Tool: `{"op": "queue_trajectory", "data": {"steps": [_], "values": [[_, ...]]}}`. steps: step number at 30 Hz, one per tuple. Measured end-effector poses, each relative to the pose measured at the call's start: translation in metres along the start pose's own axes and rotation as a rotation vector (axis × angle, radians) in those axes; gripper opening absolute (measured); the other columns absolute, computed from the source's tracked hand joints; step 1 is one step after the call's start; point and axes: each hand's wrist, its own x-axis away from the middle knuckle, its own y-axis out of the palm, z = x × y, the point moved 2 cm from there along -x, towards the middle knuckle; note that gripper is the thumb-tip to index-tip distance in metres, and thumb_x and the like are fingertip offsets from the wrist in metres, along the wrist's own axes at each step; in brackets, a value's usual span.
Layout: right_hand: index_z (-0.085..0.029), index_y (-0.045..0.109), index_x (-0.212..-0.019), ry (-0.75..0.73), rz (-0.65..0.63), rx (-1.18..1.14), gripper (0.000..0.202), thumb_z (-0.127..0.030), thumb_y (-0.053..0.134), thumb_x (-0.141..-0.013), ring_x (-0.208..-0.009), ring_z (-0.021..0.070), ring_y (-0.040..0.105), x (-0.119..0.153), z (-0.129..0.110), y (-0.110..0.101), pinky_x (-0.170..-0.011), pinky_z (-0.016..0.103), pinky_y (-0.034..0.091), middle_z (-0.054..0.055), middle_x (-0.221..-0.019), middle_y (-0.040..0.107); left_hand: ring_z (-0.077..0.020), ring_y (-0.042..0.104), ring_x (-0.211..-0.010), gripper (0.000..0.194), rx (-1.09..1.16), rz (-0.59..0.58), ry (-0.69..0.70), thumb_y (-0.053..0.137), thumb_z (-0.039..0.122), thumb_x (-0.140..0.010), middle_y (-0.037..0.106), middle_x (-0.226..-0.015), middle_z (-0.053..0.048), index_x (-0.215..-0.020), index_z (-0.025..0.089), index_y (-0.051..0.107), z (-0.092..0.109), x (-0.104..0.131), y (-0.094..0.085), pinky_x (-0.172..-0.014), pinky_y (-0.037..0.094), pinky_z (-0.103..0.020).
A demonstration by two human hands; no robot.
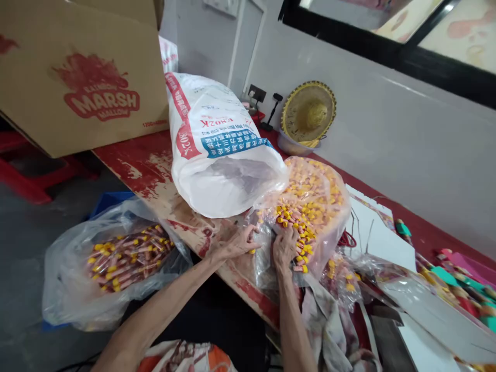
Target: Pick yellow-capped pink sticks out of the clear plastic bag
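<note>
A clear plastic bag (329,206) lies on its side on the table, its mouth towards me. Many small pink pieces with yellow caps (306,243) fill it and spill at the opening. My right hand (285,248) rests on these pieces at the mouth, fingers curled among them; what they grip is hidden. Just left of the bag's mouth is my left hand (241,243), its fingers bent together, with a bit of yellow showing under the fingertips. Low on the left, another clear bag (65,274) holds pink tubes with yellow caps (129,256).
A large white printed sack (220,119) lies open behind my hands on the worn red table (139,165). A cardboard box (85,77) stands back left. Against the wall is a round woven lid (309,112). At right are a grey cloth (329,325) and white sheets (382,237).
</note>
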Motion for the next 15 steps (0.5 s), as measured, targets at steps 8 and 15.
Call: {"op": "queue_trajectory", "data": {"steps": [8,15], "values": [[-0.016,0.06,-0.144,0.005,-0.058,0.155,0.047,-0.022,0.042,-0.101,-0.101,0.0266,0.065,-0.018,0.003,0.03,-0.076,0.034,0.048,0.019,-0.132,0.063,-0.0197,0.068,-0.09,0.017,-0.164,0.302,0.176,0.061,0.023,-0.098,0.07,-0.097,-0.003,-0.114,0.024,0.066,0.004,0.015,0.001,-0.085,0.058,-0.034],[-0.019,0.069,-0.13,-0.053,-0.097,0.205,0.036,-0.018,0.045,-0.103,-0.096,0.0217,0.065,-0.038,-0.002,0.033,-0.071,0.029,0.043,0.014,-0.128,0.066,-0.02,0.069,-0.096,0.027,-0.451,0.289,0.308,0.048,0.007,-0.097,0.069,-0.103,-0.005,-0.111,0.024,0.063,-0.001,0.009,0.013,-0.084,0.059,-0.032]]}}
